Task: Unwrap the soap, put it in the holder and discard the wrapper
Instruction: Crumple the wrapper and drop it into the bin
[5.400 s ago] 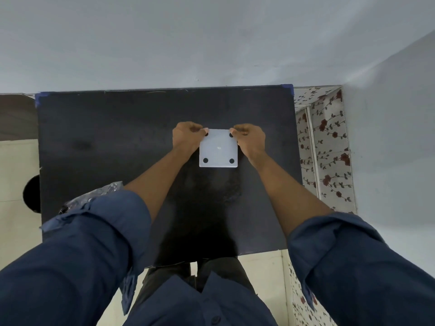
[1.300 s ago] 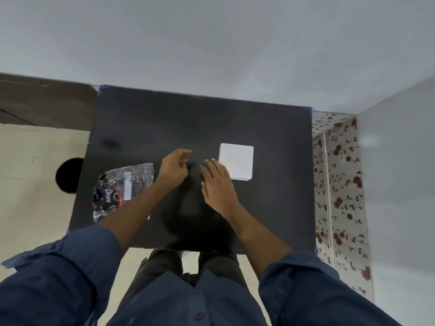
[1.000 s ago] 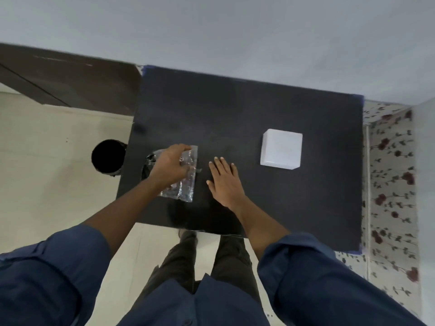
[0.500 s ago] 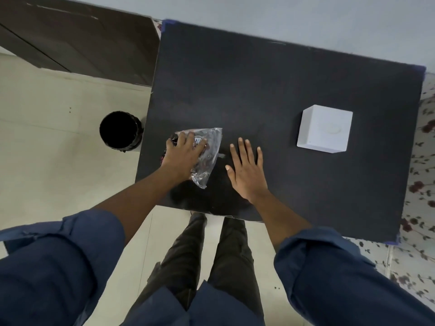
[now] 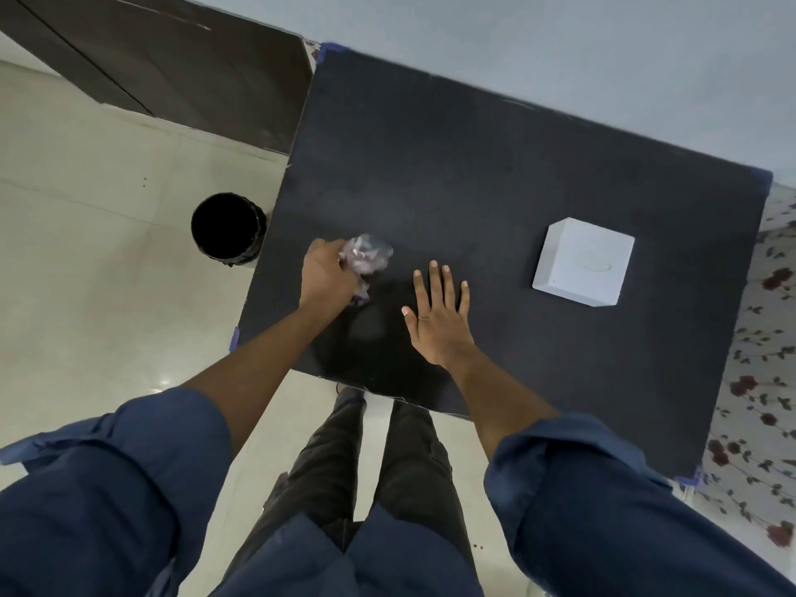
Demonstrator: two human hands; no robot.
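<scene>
- Now the left hand (image 5: 325, 275) has its fingers closed around the crumpled wrapper (image 5: 368, 256) near the tabletop's (image 5: 495, 165) left edge.
- Bin (image 5: 228, 230) sits on the floor just left, nearer this hand.
- Right hand (image 5: 437, 314) lies flat, open, empty.
- White holder (image 5: 581, 262) stands far right.

Rolled navy sleeves (image 5: 129, 476) — dark trousers (image 5: 366, 458) — bare forearms.

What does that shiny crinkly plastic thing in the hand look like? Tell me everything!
The crumpled clear plastic wrapper is shiny, see-through film scrunched into a loose ball, with faint pinkish-red print showing through. The left hand grips it, fingers closed around its near side, low over the black table near the left edge. Whether it touches the table is unclear. Nothing else touches it.
</scene>
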